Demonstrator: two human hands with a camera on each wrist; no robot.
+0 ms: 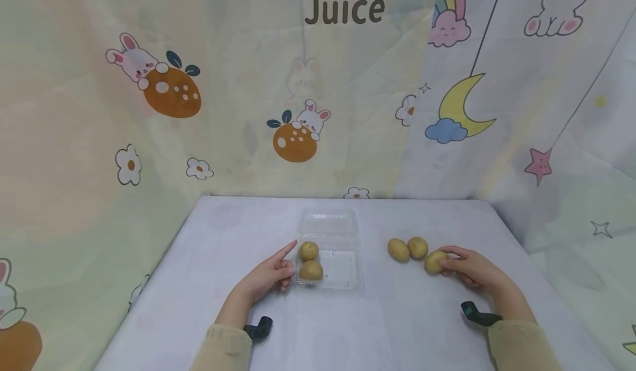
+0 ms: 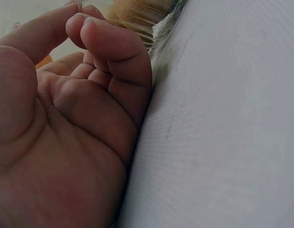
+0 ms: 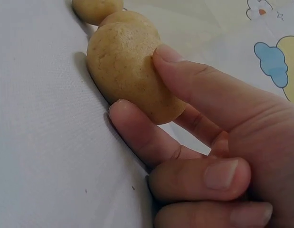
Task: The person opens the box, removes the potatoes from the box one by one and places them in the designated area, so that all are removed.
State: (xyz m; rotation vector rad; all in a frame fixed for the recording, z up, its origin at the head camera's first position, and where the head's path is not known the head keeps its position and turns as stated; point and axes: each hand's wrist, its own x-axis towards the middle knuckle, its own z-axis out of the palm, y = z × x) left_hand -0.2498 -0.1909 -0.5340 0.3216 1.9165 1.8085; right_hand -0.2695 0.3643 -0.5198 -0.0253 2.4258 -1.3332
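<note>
- From my head: my right hand pinches an oval, yellow-brown potato by its side, over on the right of the flat white table.
- Just left of it sit a long, yellow-brown potato and a round, yellow-brown potato, close together.
- In the middle is a see-through plastic box. Its see-through plastic lid lies open, on the side far from me.
- In the box's left part are a small, round, tan potato and a bigger, round, tan potato nearer me. The right part has room.
- My left hand is at the box's left side, pointing finger straight, other fingers curled.
- From my left wrist: my fingers bend in by the box's clear edge, low by the table. I can't tell if they pinch it or just touch it.
- From my right wrist: my thumb and a finger squeeze the oval potato from two sides, and two other fingers are tucked in. I can't tell if it is off the table.
- I think I'm at the picking-up step. The next move needs a firm pinch and a lift that doesn't bump its neighbours.
</note>
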